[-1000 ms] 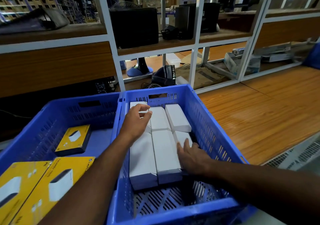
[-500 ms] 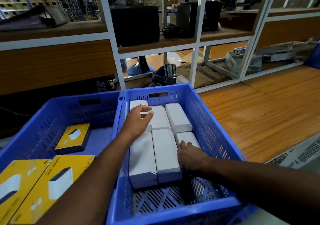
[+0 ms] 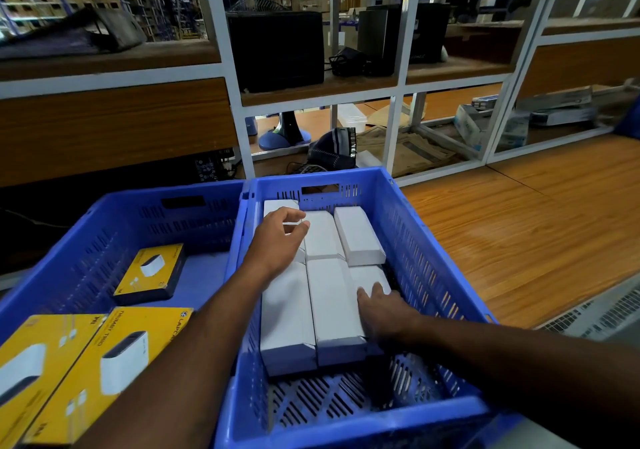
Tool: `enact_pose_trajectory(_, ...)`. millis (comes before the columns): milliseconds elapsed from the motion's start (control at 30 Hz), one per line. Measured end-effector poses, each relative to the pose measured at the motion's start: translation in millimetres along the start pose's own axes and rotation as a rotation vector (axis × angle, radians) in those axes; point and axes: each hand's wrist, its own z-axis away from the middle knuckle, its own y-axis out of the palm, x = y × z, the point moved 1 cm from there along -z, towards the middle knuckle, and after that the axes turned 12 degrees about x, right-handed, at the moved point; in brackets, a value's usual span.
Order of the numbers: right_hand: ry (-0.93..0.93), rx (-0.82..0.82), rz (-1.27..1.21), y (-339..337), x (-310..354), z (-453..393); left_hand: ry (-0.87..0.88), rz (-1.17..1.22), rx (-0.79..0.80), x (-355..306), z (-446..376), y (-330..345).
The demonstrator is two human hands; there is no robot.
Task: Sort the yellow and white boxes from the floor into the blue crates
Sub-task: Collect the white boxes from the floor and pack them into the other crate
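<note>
Two blue crates stand side by side. The right crate (image 3: 420, 240) holds several white boxes (image 3: 329, 296) laid flat in rows. My left hand (image 3: 277, 240) rests on the far-left white box (image 3: 277, 204), fingers curled over it. My right hand (image 3: 382, 310) lies flat on the near-right white box (image 3: 369, 277), pressing it against the crate's right wall. The left crate (image 3: 104, 227) holds yellow boxes: a small one (image 3: 152, 275) near its middle and two large ones (image 3: 114, 362) at the front.
A white-framed shelf unit (image 3: 228, 67) rises right behind the crates, with black equipment (image 3: 277, 50) on it. A wooden tabletop (image 3: 526, 240) stretches to the right of the crates. A metal grille (image 3: 602, 313) lies at the lower right.
My right hand has slid back toward me along the near-right white box, uncovering more of it. My left hand stays on the far-left box.
</note>
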Motion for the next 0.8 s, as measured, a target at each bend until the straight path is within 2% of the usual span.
enact_pose_trajectory(100, -0.048, 0.064, 0.014, -7.9, -4.7, 7.7, 0.023, 0.006, -0.028, -1.8, 0.1, -1.2)
enact_pose_trajectory(200, -0.092, 0.077, -0.033, -19.1, -7.7, 8.1, 0.111, -0.026, -0.155, -9.4, 0.1, -8.9)
enact_pose_trajectory(333, -0.136, -0.274, -0.275, -50.2, -2.0, -1.5, 0.155, -0.134, -0.393, -12.2, -2.8, -29.1)
enact_pose_trajectory(400, -0.162, -0.427, -0.406, -70.7, 5.2, -9.5, 0.100, -0.165, -0.415, -2.9, -5.5, -34.1)
enact_pose_trajectory(467, -0.160, -0.503, -0.555, -87.5, 14.9, -22.4, 0.024, -0.160, -0.372, 7.7, -7.6, -34.6)
enact_pose_trajectory(633, -0.105, -0.451, -0.797, -110.5, 46.3, -69.4, -0.027, -0.107, -0.334, 13.2, -9.6, -34.2)
enact_pose_trajectory(800, -0.031, -0.316, -0.784, -113.4, 75.1, -97.8, -0.016, -0.147, -0.326, 13.2, -10.7, -33.7)
